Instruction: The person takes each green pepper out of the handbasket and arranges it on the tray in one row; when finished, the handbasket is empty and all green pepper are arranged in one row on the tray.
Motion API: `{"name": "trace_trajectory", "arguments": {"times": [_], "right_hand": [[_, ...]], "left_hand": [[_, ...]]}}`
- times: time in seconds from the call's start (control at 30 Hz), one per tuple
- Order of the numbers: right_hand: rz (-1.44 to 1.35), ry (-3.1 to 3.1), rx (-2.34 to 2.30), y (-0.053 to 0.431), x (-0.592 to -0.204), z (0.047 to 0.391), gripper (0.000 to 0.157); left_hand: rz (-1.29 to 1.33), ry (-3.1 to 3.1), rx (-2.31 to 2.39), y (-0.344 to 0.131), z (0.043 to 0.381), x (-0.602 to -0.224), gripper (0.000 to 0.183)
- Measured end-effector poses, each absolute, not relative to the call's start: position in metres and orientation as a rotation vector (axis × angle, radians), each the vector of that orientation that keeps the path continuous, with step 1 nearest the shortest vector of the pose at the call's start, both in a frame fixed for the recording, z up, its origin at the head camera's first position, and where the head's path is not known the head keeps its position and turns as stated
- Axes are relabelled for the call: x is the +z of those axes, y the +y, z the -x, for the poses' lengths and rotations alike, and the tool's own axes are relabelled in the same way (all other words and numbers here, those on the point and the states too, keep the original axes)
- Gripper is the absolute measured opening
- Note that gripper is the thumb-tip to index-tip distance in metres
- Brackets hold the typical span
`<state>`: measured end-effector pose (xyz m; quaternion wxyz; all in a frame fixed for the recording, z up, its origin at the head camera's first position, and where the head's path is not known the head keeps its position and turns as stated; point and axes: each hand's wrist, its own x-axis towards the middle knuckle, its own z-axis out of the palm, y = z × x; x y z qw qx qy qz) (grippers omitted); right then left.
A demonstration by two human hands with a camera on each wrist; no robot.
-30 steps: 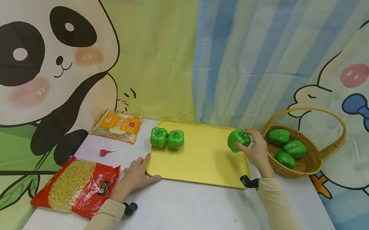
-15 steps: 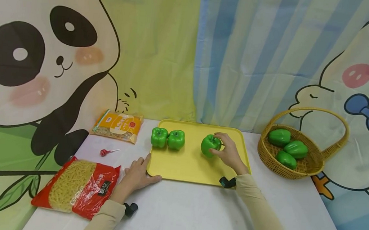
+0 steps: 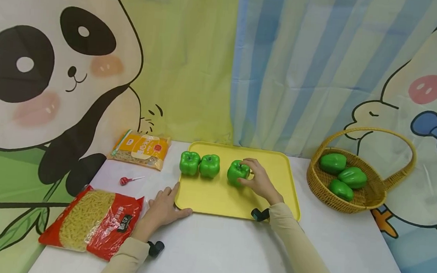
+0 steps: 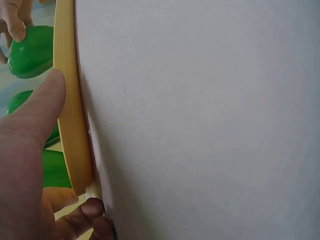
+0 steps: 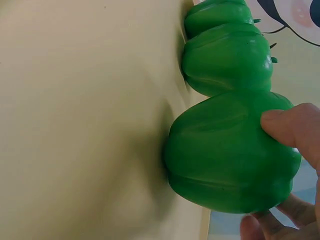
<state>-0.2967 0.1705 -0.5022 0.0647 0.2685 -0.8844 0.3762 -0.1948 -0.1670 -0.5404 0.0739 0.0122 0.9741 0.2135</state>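
Observation:
My right hand (image 3: pixel 260 182) holds a glossy green bell pepper (image 3: pixel 235 174) between thumb and fingers, low over the middle of the yellow tray (image 3: pixel 213 200). In the right wrist view this bell pepper (image 5: pixel 225 155) fills the centre, with the thumb on its upper side and fingertips beneath. Two more green bell peppers, one at the tray's left edge (image 3: pixel 190 163) and one beside it (image 3: pixel 209 166), stand side by side. My left hand (image 3: pixel 163 207) rests spread at the tray's front left corner; its thumb (image 4: pixel 47 100) lies straight along the rim in the left wrist view.
Right of the tray stands a wicker basket (image 3: pixel 319 196) with a tall handle and three green peppers inside. To the left lie a red pasta bag (image 3: pixel 92 221), a red lollipop (image 3: pixel 124 181) and an orange food packet (image 3: pixel 140 149). A printed cloth hangs behind.
My right hand has carried the bell pepper leftward from the tray's right edge near the basket to beside the two other peppers. The left hand stays at the corner.

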Motion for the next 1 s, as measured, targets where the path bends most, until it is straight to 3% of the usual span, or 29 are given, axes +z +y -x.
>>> {"name": "trace_trajectory", "arguments": {"times": [0.4, 1.0], "right_hand": [[-0.799, -2.824, 1.301, 0.171, -0.501, 0.303, 0.072], [-0.811, -2.903, 1.273, 0.163, -0.501, 0.318, 0.075]], "left_hand": [[-0.046, 2.928, 0.644, -0.169, 0.195, -0.542, 0.116], [-0.049, 2.935, 0.637, -0.169, 0.197, -0.543, 0.116]]}}
